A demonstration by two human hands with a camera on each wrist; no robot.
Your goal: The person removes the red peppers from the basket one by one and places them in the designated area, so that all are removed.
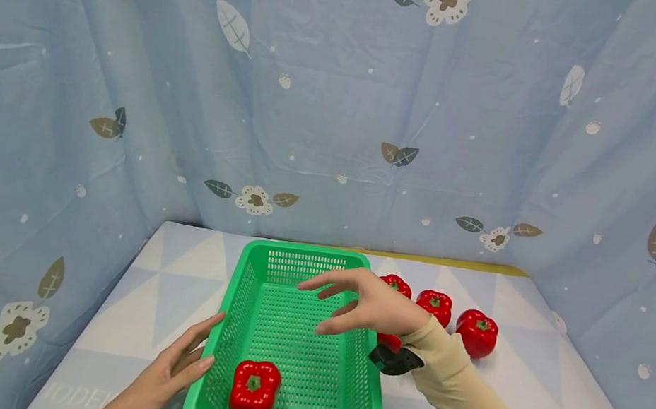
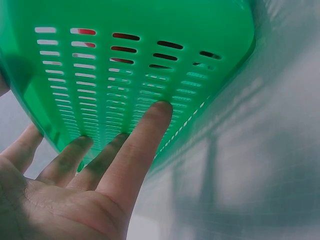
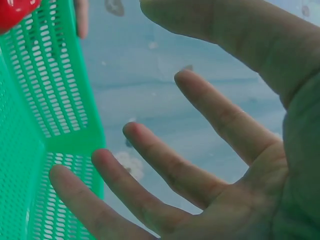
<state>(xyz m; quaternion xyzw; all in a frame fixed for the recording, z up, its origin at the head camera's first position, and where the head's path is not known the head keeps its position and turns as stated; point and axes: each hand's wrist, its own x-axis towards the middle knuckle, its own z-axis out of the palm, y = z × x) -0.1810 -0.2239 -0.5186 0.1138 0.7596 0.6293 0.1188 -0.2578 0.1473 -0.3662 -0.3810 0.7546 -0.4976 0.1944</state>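
A green plastic basket (image 1: 302, 365) with slotted walls stands on the table. One red bell pepper (image 1: 254, 390) lies in its near left corner, stem up. My left hand (image 1: 162, 371) is at the basket's left side; in the left wrist view its extended fingers (image 2: 137, 150) touch the slotted outer wall. Over the right part of the basket hovers my right hand (image 1: 367, 302), fingers spread and slightly bent, holding nothing. The right wrist view shows the right hand's fingers (image 3: 170, 165) apart, with the basket wall (image 3: 70, 100) beyond them.
Several more red bell peppers (image 1: 477, 333) sit on the table right of the basket, some partly hidden behind my right hand and wrist. A blue patterned curtain (image 1: 343, 107) surrounds the table (image 1: 527, 408) at the back and sides.
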